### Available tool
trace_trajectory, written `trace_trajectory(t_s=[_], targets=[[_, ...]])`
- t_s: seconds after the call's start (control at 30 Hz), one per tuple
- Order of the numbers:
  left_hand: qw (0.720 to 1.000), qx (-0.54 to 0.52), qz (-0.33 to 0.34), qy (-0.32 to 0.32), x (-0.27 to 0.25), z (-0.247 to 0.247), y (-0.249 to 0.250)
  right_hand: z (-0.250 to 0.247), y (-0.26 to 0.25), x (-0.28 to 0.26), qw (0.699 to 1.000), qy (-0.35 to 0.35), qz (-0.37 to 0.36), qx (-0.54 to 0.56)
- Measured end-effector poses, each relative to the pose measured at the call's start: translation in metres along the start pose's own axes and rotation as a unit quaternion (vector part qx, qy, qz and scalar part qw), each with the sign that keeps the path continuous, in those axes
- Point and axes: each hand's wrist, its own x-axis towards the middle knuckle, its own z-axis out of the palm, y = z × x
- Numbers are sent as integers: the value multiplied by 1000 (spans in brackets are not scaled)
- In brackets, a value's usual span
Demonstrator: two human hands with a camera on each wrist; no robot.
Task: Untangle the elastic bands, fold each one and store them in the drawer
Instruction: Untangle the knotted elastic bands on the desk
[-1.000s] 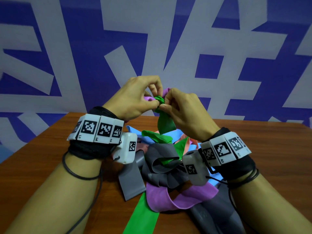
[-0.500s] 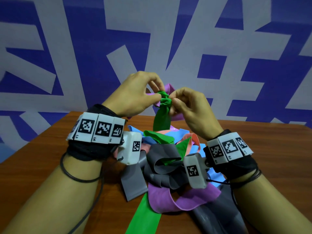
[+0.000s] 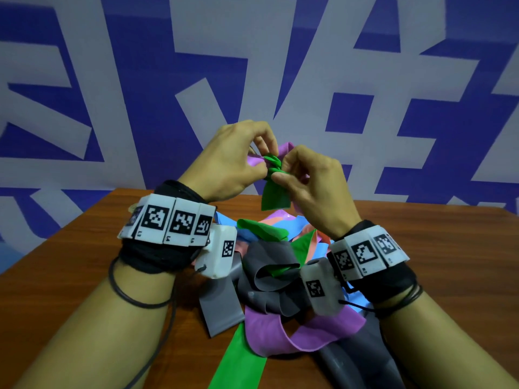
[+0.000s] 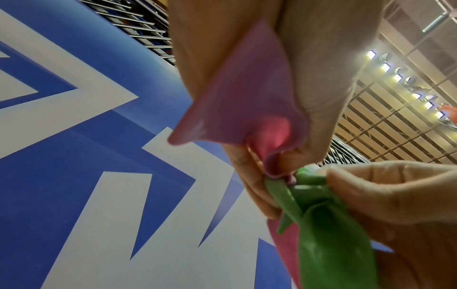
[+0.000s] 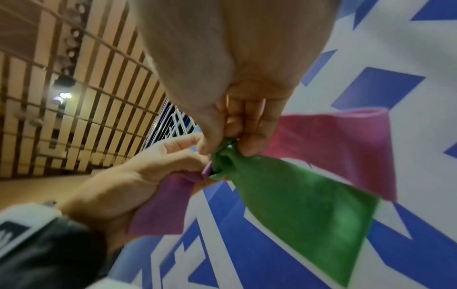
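Observation:
Above the table both hands work at a knot (image 3: 271,164) where a green elastic band (image 3: 273,193) is tied round a purple band (image 3: 285,149). My left hand (image 3: 259,161) pinches the purple band (image 4: 243,93) beside the knot. My right hand (image 3: 280,169) pinches the green knot (image 5: 222,154) between thumb and fingers; the green band's (image 5: 296,199) free end hangs below. Underneath lies the tangled pile of bands (image 3: 269,265) in grey, purple, green, blue and salmon. No drawer is in view.
The pile sits on a brown wooden table (image 3: 449,262), with bare wood left and right of it. A green strip (image 3: 238,357) and a grey band (image 3: 354,363) run toward the near edge. A blue-and-white patterned wall (image 3: 112,108) stands right behind the table.
Both hands stayed raised at the knot, shifting their finger grips a little. The green tail below the knot hangs shorter and wider than a second ago.

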Motion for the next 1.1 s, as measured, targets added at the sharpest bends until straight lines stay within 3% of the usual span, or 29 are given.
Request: trace_trajectory(t_s=[0.2, 0.3, 0.5, 0.83, 1.0, 1.1], targets=[[999, 6, 20, 32, 3, 1, -5, -10, -5, 4, 987, -62, 23, 149], [999, -9, 16, 34, 1, 1, -5, -12, -7, 5, 983, -78, 13, 163], [1000, 7, -16, -19, 2, -1, -2, -13, 2, 3, 998, -20, -4, 59], [998, 57, 7, 1, 4, -4, -3, -4, -4, 0, 999, -2, -30, -21], [995, 87, 9, 48, 8, 5, -4, 3, -11, -3, 988, 16, -59, -145], [993, 102, 19, 59, 8, 8, 0, 3, -14, -5, 986, 8, -28, -166]])
